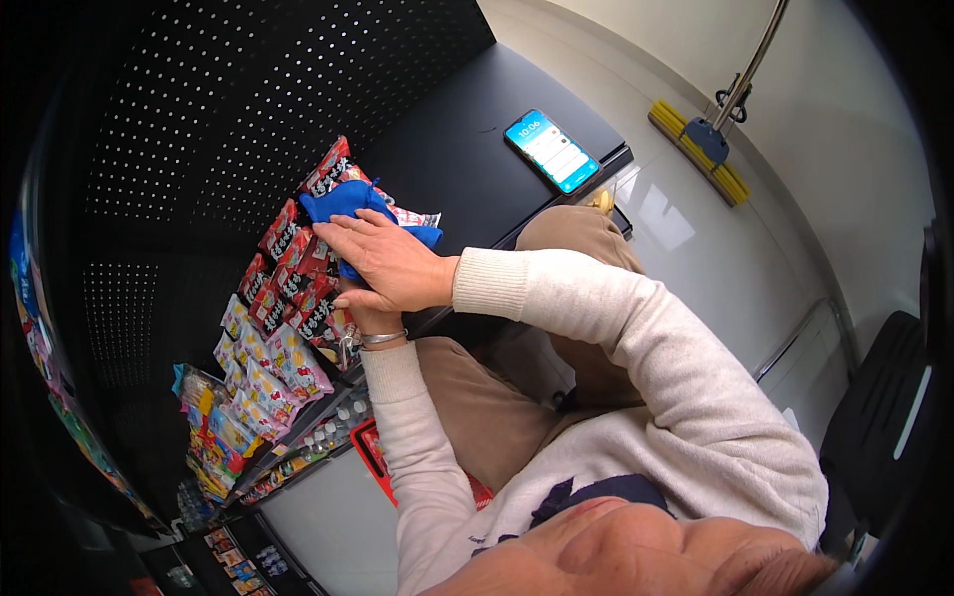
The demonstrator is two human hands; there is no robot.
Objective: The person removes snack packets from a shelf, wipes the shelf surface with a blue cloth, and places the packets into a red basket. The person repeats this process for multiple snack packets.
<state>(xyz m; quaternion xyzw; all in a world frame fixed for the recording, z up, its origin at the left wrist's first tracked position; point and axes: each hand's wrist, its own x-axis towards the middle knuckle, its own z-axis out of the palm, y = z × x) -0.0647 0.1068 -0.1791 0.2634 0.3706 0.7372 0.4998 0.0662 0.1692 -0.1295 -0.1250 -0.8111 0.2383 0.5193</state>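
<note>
My right hand lies flat, back upward, over a blue cloth, its fingers extended and slightly apart. Just below it, my left hand reaches in from the bottom with a silver bracelet at the wrist; its fingers are hidden behind my right hand and the cloth, so its grip does not show. The cloth covers part of a group of red and black snack packets standing in rows on a black metal shelf. White and pink packets stand beside them, lower left.
A lit phone lies on the shelf near its front edge. A perforated black back panel rises behind. Colourful bags stand farther along, and bottles sit on a lower level. A red basket and a yellow sponge mop are on the floor.
</note>
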